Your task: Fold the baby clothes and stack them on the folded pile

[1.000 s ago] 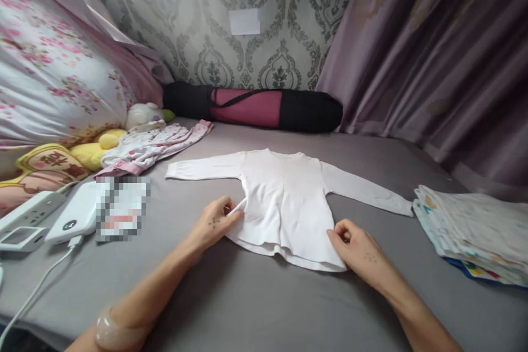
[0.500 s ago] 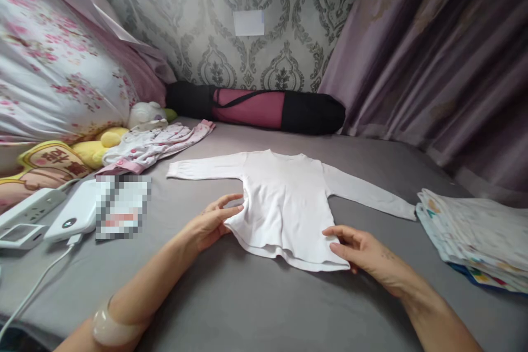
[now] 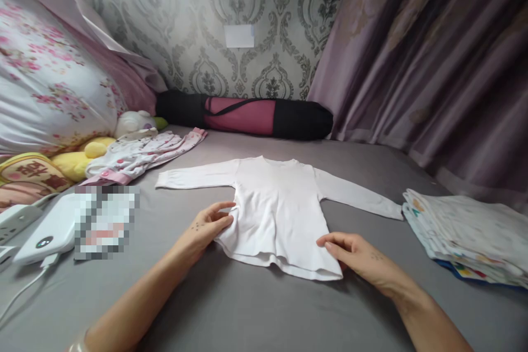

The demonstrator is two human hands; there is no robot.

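Observation:
A small white long-sleeved shirt (image 3: 284, 214) lies spread on the grey sheet, its neckline away from me and both sleeves stretched out sideways. Its hem faces me, with front and back layers slightly apart and soft folds on the left half. My left hand (image 3: 208, 225) pinches the left side edge between thumb and fingers, a little above the hem. At the lower right side edge, my right hand (image 3: 350, 253) has thumb and forefinger closed on the cloth, the other fingers partly hidden underneath.
Folded cloths (image 3: 466, 231) are stacked at right. At left are a white power bank (image 3: 53, 231) with a cable, a power strip (image 3: 16, 220), a blurred packet (image 3: 109, 225), patterned clothing (image 3: 140, 154) and plush toys (image 3: 78, 165). A black-and-maroon long bag (image 3: 243, 115) lies by the wall.
The view has shifted slightly, so everything sits a bit further left and lower. My right thumb and forefinger have come closer together on the shirt's edge; the left hand stays at its side.

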